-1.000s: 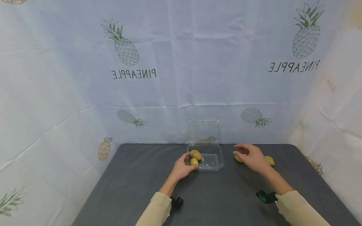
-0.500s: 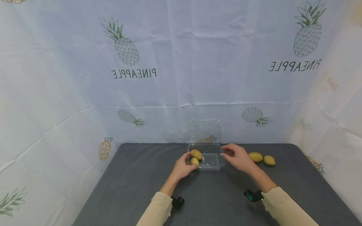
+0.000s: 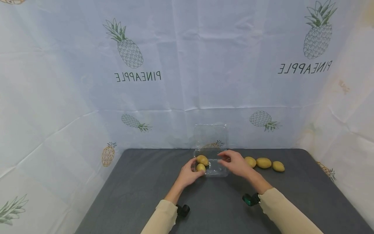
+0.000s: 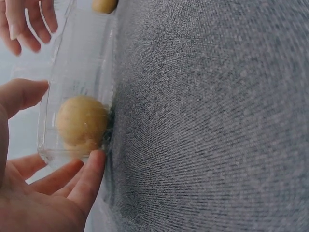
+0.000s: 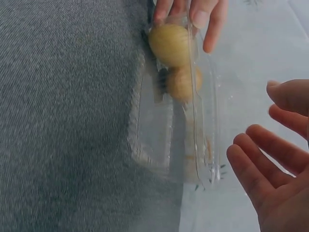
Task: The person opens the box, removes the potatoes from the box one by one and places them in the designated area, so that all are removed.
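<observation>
A clear plastic clamshell container [image 3: 218,171] stands on the dark table with its lid [image 3: 211,134] raised at the back. Two yellow lemons [image 3: 202,160] lie one behind the other in its left half. My left hand [image 3: 188,173] grips the container's left end, thumb at the rim and fingers against the outer wall, as the left wrist view shows. Over the container's right side is my right hand [image 3: 235,163], its fingers spread loosely with nothing between them. In the right wrist view, the right hand's fingers [image 5: 251,169] are beside the container wall, apart from the lemons.
Three more lemons [image 3: 264,162] lie in a row on the table, right of the container. The grey cloth-covered table [image 3: 210,208] ends at a hanging pineapple-print curtain [image 3: 187,65] behind and on both sides. Each wrist carries a small dark camera [image 3: 183,210].
My right hand has moved left, from above the lemons on the table to over the container's right side, uncovering the row of lemons. My left hand has stayed on the container.
</observation>
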`<state>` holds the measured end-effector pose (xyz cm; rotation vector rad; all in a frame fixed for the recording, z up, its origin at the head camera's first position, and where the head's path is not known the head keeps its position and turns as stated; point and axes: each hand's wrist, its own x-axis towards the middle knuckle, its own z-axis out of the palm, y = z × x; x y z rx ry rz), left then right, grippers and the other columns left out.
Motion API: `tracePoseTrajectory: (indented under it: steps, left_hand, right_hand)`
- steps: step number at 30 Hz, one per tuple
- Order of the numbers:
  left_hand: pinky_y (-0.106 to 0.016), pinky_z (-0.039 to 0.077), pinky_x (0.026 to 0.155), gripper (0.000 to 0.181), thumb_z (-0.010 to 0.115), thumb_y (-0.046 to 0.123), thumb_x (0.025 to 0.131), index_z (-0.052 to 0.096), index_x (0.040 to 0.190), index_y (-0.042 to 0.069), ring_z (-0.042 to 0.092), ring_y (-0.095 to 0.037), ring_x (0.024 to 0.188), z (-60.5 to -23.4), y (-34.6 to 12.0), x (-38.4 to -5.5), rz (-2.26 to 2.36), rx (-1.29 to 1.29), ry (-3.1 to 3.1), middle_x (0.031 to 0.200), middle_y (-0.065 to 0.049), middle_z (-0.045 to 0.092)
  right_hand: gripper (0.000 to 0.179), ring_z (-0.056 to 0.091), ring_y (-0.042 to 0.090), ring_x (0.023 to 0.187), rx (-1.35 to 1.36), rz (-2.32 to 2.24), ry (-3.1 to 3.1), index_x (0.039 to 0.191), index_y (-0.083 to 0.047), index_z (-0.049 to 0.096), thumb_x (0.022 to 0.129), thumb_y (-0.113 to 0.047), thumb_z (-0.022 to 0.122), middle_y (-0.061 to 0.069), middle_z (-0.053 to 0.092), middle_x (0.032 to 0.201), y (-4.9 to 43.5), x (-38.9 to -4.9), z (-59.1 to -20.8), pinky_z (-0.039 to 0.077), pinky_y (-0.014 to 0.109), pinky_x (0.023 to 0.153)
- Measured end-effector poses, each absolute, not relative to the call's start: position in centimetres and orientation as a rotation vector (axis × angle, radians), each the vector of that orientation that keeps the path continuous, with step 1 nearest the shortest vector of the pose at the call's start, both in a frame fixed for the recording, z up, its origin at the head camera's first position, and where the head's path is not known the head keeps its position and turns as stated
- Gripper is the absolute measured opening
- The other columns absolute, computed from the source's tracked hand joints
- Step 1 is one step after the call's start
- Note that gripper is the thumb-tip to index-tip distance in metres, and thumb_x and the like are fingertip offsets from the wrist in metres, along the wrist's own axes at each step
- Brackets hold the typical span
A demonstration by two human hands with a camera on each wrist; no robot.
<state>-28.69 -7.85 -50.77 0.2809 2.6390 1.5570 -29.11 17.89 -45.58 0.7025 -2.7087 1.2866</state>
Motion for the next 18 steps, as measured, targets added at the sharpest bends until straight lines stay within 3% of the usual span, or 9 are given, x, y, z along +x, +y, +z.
tracePoseTrajectory:
  steps: [18]
  left_hand:
    - [-0.051,0.054,0.089,0.078,0.077,0.035,0.088,0.044,0.152,0.004,0.063,-0.034,0.113,-51.0,-8.1,-28.8,1.576,0.309,2.637,0.141,-0.022,0.054]
  right_hand:
    - [0.035,0.065,0.026,0.105,0.761,1.308,-2.828,0.128,-0.001,0.066,0.101,-0.023,0.065,0.014,0.068,0.120,14.9,-31.0,-46.7,0.054,0.047,0.089]
